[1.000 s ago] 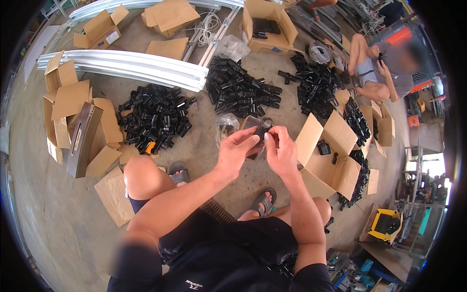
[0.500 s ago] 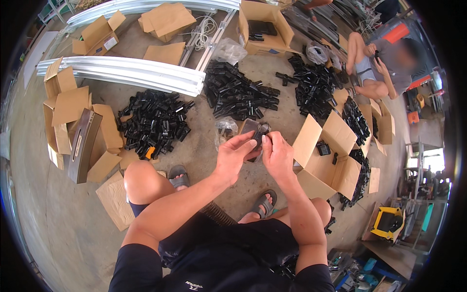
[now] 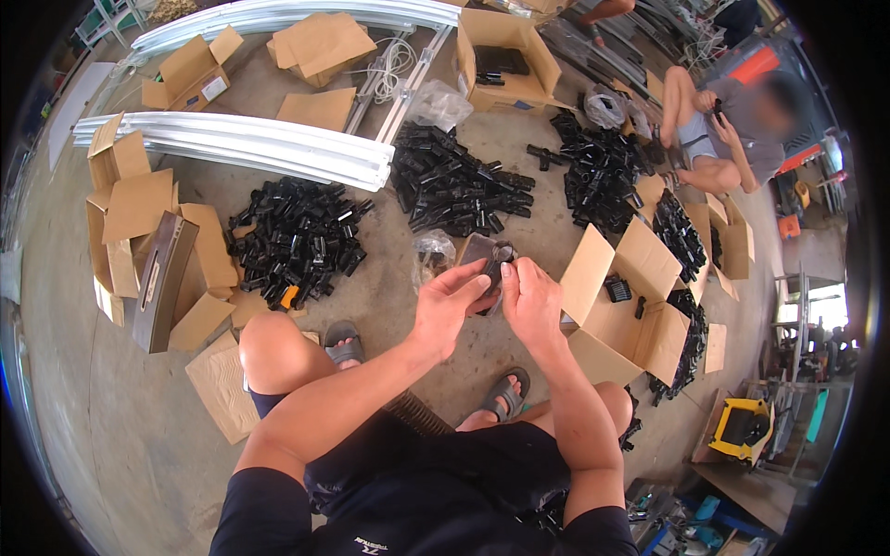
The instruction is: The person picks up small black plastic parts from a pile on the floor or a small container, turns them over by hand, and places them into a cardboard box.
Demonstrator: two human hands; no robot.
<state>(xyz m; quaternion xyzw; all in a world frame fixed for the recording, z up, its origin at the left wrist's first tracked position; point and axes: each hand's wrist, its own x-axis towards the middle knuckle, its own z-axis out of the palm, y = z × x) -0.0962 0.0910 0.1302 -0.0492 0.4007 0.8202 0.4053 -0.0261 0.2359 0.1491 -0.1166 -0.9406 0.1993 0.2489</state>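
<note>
A wide fisheye camera, the left of two being worn side by side on a person's head, is looking down and forward over the wearer's dark shirt (image 3: pixel 426 508), which is filling the lower edge at close range. The left grip (image 3: pixel 443 310) and right grip (image 3: pixel 533 301) are showing near the center. The lens is spreading across the floor (image 3: pixel 144 398), bending metal rails (image 3: pixel 241 146) toward the rim and catching a seated co-worker (image 3: pixel 758 153) farther off, upper right.

Dark short-sleeved shirt (image 3: pixel 417 505) with small white print (image 3: pixel 373 547); dark shorts (image 3: pixel 266 405); grey open-toed sandals (image 3: pixel 506 399)
</note>
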